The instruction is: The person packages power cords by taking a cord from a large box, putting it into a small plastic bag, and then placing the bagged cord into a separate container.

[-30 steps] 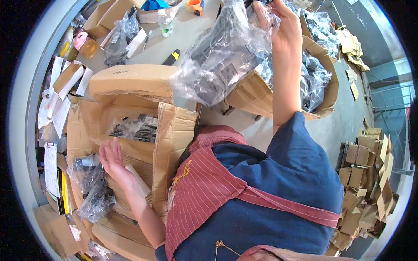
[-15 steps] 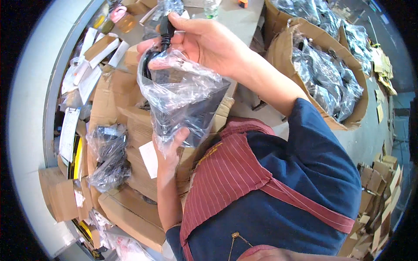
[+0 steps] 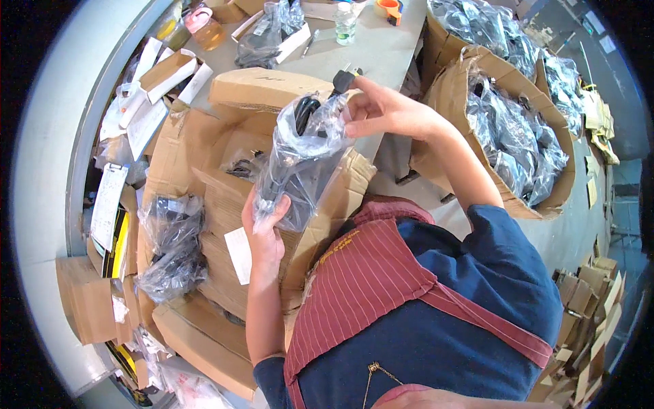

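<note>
A clear plastic bag [image 3: 279, 153] is held up over the open cardboard box, with a dark flat-sided item [image 3: 303, 194] inside. My left hand [image 3: 268, 237] is closed on the bag's lower end, thumb on top. At the bag's mouth, my right hand [image 3: 385, 112] has its thumb and fingers closed on the rim. A black cable [image 3: 305, 116] loops up inside the mouth, and its plug [image 3: 343, 81] sticks out beside my right fingertips. Some right fingers are hidden behind the plastic.
Below lies the large cardboard box [image 3: 219, 211], with more cables [image 3: 246, 165] in it. Bagged black items [image 3: 172, 249] rest on its left side. Full cartons of bagged items [image 3: 514, 136] stand at right. A bottle [image 3: 345, 24] and orange tape [image 3: 388, 10] are on the table.
The bag has moved right and slightly down. My right hand has gone from the raised plug and cable to the bag's rim, and the cable now sits lower in the mouth.
</note>
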Tool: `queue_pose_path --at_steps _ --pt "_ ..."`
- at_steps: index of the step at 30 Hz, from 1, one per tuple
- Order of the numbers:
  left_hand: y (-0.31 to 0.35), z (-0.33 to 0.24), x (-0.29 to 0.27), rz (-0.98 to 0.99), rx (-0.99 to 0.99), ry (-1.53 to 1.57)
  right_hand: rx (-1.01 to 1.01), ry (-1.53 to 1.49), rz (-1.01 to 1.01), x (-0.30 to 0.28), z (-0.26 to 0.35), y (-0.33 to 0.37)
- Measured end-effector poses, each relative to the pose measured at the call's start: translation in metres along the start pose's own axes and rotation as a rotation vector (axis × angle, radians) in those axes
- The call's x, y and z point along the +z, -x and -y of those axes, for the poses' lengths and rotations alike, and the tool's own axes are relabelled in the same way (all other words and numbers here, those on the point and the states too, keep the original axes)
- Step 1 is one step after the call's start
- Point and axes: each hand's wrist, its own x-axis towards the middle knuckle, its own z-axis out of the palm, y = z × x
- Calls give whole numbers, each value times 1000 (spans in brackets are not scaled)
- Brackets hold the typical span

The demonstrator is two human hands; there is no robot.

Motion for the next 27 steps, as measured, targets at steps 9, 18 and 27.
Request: queue_pose_path --at_steps 9,18,27 --pt "14 -3 11 8 60 -165 -249 -221 -220 22 -20 6" --pt "31 -16 32 284 108 -38 -273 -800 -122 -4 -19 44" --pt "40 -4 36 338 69 -298 -142 -830 -127 41 -39 52"
